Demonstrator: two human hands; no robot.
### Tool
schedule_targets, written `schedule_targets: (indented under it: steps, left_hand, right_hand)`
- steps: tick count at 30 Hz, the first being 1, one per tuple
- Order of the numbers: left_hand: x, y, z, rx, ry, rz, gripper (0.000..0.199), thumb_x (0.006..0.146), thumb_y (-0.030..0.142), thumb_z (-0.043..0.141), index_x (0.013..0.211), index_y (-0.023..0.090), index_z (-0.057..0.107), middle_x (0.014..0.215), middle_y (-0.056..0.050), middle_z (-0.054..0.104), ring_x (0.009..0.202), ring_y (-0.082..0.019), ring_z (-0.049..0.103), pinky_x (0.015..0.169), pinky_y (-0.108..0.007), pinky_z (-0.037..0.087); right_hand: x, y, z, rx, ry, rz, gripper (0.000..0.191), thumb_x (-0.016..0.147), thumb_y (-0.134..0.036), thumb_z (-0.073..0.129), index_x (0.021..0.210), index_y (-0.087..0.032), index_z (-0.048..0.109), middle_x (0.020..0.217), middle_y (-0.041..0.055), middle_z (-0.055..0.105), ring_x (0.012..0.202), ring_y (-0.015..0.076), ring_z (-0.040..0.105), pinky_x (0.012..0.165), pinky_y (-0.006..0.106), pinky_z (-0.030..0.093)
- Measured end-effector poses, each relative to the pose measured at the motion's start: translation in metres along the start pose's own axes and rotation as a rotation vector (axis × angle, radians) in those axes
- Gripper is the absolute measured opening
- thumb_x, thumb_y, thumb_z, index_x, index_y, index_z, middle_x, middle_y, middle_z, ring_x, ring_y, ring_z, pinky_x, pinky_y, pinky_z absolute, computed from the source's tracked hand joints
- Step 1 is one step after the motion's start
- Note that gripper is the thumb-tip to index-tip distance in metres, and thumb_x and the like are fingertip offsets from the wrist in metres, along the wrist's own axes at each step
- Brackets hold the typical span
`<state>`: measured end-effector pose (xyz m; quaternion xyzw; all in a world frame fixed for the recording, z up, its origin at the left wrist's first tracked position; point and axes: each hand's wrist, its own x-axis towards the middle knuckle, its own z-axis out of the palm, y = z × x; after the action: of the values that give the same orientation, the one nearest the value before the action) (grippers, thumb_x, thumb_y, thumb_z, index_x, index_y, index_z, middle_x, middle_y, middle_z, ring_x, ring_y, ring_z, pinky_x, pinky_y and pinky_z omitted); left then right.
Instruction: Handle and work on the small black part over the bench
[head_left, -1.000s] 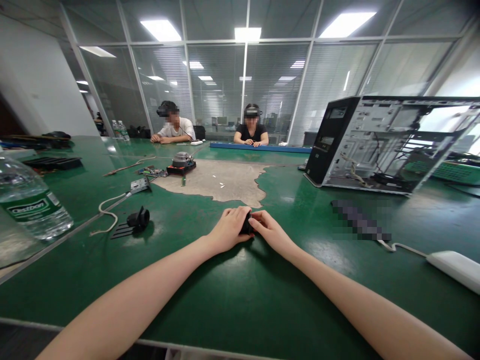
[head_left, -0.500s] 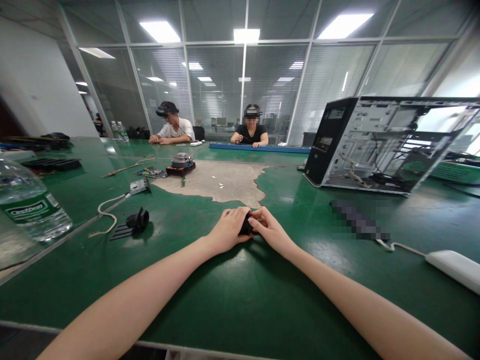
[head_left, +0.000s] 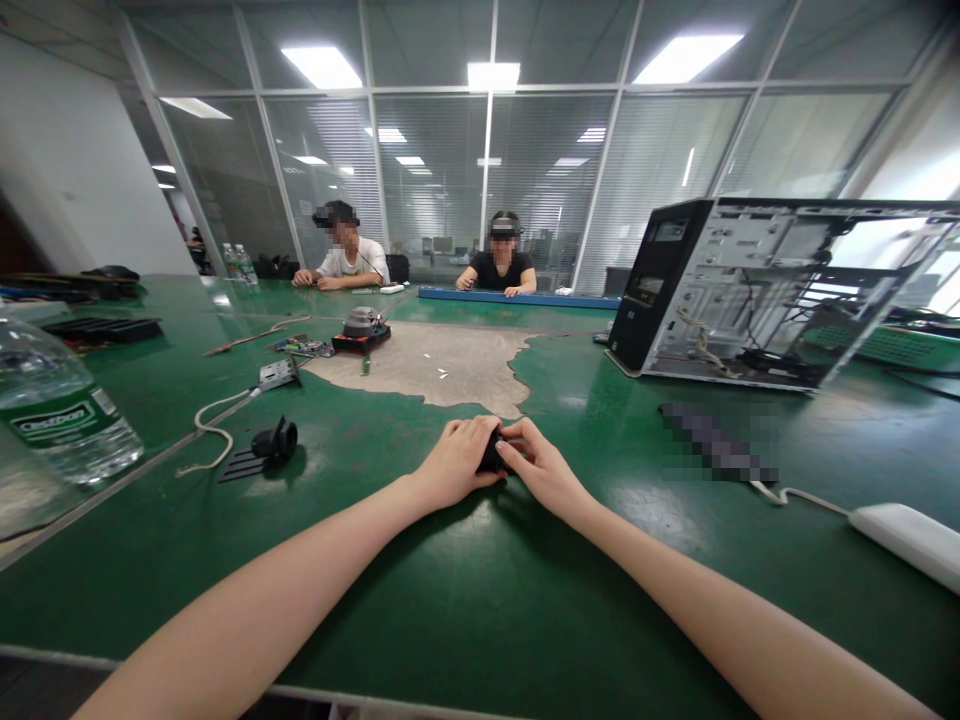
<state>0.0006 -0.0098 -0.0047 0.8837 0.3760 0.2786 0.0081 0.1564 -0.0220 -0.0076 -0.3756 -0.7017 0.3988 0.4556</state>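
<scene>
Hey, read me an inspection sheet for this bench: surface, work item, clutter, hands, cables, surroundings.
Surface: green table with a ragged-edged beige patch.
Work item: small black part, mostly hidden.
Clutter: water bottle at left, black slotted piece, open computer case at right.
Left hand: curled around the black part.
Right hand: touching the part's right side.
Cables: pale cable by a metal bracket at left; white cable between a white block and a pixelated dark item at right.
Surroundings: two people across the table, glass partition behind.
</scene>
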Motion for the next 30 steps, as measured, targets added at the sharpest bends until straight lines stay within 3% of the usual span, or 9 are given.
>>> schedule_targets:
  steps: [7,15,19,25,30]
  left_hand:
    - [0.0,0.001,0.0,0.003,0.002,-0.008,0.052,0.068,0.03,0.061,0.111,0.021,0.032,0.11,-0.007,0.047,0.104,-0.023,0.045,0.086,-0.039,0.032]
    - [0.0,0.0,0.0,0.01,0.002,0.005,0.054,0.067,0.027,0.062,0.111,0.021,0.031,0.11,-0.007,0.048,0.102,-0.023,0.046,0.086,-0.039,0.032]
    - [0.0,0.0,0.001,0.011,0.008,-0.001,0.054,0.067,0.029,0.062,0.111,0.021,0.031,0.109,-0.007,0.048,0.101,-0.023,0.046,0.086,-0.039,0.032]
    - [0.0,0.001,-0.001,0.028,-0.002,0.0,0.054,0.067,0.028,0.063,0.11,0.021,0.032,0.109,-0.007,0.048,0.099,-0.023,0.047,0.085,-0.038,0.033]
    - [0.0,0.0,-0.001,0.04,-0.001,0.024,0.055,0.066,0.024,0.063,0.111,0.02,0.031,0.111,-0.007,0.047,0.101,-0.022,0.046,0.086,-0.037,0.032]
  right_hand:
    - [0.008,0.014,-0.003,0.002,0.016,0.064,0.023,0.076,-0.032,0.051,0.095,-0.019,0.048,0.093,0.0035,0.054,0.075,0.0123,0.055,0.065,0.027,0.049]
    - [-0.001,0.001,0.002,-0.035,0.02,-0.037,0.014,0.078,-0.032,0.048,0.087,-0.022,0.047,0.088,0.0008,0.053,0.083,0.0133,0.055,0.067,0.025,0.048]
    - [0.004,0.007,0.001,-0.002,0.042,0.011,0.015,0.077,-0.034,0.049,0.085,-0.021,0.046,0.087,0.001,0.053,0.078,0.0132,0.055,0.061,0.025,0.048]
    - [0.005,0.013,-0.001,-0.048,0.009,0.079,0.022,0.078,-0.035,0.048,0.093,-0.019,0.048,0.09,0.0036,0.056,0.079,0.0142,0.055,0.07,0.03,0.047]
    - [-0.002,0.002,0.001,-0.072,-0.002,0.008,0.019,0.077,-0.033,0.049,0.092,-0.021,0.047,0.091,0.0022,0.054,0.081,0.0139,0.055,0.067,0.027,0.048]
